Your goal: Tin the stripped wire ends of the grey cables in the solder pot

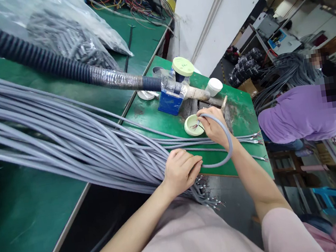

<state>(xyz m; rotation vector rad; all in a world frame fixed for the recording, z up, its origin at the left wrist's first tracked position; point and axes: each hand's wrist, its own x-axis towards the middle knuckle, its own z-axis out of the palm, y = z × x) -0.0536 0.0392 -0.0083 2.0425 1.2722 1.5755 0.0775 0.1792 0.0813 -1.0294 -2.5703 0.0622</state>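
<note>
My right hand [213, 124] pinches one grey cable [228, 142] near its end, and the cable bends round in a loop. Its stripped wire ends point into a small pale-green dish [188, 128]; what the dish contains is hard to make out. My left hand [181, 170] is closed on the same cable farther back, resting on the edge of a thick bundle of grey cables [95, 140]. Several cables with bared ends [255, 138] lie across the green table to the right. More bundle ends hang by my lap.
A black corrugated hose [52, 61] runs over the bundle to a nozzle beside a blue box [170, 103]. Near it stand a lidded tub [182, 66] and a white cup [214, 87]. A bag of grey parts [70, 31] lies at upper left. A person in purple [300, 113] sits at right.
</note>
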